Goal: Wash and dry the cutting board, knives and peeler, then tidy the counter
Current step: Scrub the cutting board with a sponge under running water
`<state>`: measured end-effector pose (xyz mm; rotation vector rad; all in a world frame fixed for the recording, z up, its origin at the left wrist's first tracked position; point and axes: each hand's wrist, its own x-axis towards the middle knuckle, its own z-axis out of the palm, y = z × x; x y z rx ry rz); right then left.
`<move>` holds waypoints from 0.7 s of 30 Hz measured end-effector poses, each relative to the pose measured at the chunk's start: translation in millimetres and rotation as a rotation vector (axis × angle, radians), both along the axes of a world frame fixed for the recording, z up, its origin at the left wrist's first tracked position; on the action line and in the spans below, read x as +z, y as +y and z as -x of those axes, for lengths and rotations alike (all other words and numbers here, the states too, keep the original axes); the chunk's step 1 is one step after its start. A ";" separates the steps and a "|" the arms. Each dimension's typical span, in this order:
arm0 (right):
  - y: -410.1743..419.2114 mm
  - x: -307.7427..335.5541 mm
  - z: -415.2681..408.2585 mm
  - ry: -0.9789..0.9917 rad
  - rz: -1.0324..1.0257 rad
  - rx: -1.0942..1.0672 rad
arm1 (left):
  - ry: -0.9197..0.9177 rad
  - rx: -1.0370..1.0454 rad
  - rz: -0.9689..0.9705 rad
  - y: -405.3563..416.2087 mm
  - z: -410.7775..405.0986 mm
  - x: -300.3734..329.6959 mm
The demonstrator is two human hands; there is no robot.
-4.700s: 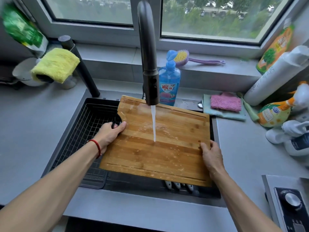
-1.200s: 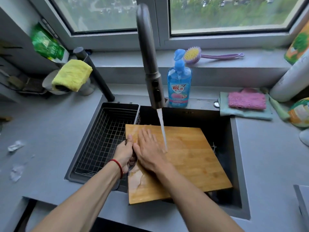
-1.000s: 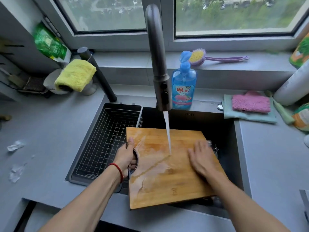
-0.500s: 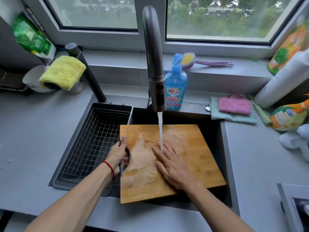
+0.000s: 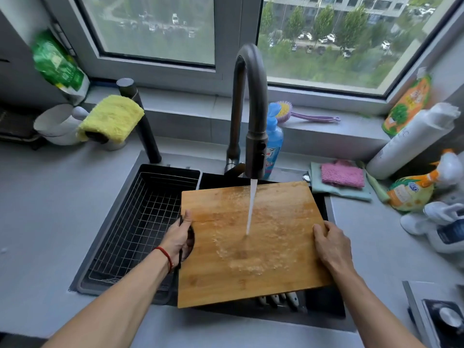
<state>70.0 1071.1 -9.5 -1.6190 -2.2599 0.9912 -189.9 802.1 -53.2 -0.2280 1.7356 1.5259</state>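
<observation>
The left hand (image 5: 178,238) has its grip on the left edge of the cutting board (image 5: 251,247), fingers curled through the round cut-out there with the thumb laid on top of the wood. A red cord sits round that wrist. The right hand (image 5: 330,247) grips the opposite edge, thumb on the board's face and the fingers wrapped under its right side. Between them the board is held roughly flat over the dark sink (image 5: 324,310), its far edge up near the tap.

Water (image 5: 251,207) runs in a thin stream from the faucet (image 5: 252,109) and lands near the middle of the board, where the wet surface looks speckled and spreading. Below the board's near edge, several pale knife handles (image 5: 277,298) show down in the sink; the blades are hidden under the board.

A wire basket (image 5: 140,229) fills the left part of the sink, just beside the board. Behind the faucet stands a blue soap bottle (image 5: 275,144), and on the sill lies a purple-handled brush (image 5: 301,115). To the right of the sink on the grey counter (image 5: 50,209) a pink cloth (image 5: 342,174) rests on a pale green one, with spray bottles (image 5: 411,192) and a tall white bottle (image 5: 411,141) further right. On the left, a yellow cloth (image 5: 110,118) is draped over something dark beside a white cup (image 5: 56,124).
</observation>
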 end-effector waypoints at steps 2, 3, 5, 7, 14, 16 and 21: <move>-0.7 9.7 -1.3 0.001 -0.037 -0.051 | -0.022 -0.019 -0.056 6.0 0.2 -0.3; 0.2 12.9 -1.7 -0.014 -0.051 -0.074 | -0.038 -0.031 -0.076 8.7 -0.2 1.9; 2.4 19.2 -2.2 -0.034 -0.078 -0.099 | -0.075 -0.058 -0.104 12.1 0.8 2.8; 3.0 24.9 -2.0 -0.037 -0.106 -0.115 | -0.075 -0.098 -0.091 14.5 2.7 1.5; -4.0 14.9 -1.1 0.028 -0.030 -0.168 | 0.109 -0.167 -0.033 24.6 13.3 29.2; -10.9 1.9 -0.4 0.023 0.035 -0.135 | 0.187 -0.186 0.014 25.1 21.7 43.6; -34.6 -35.6 12.7 -0.058 0.209 -0.066 | 0.281 -0.207 0.146 16.7 37.5 81.8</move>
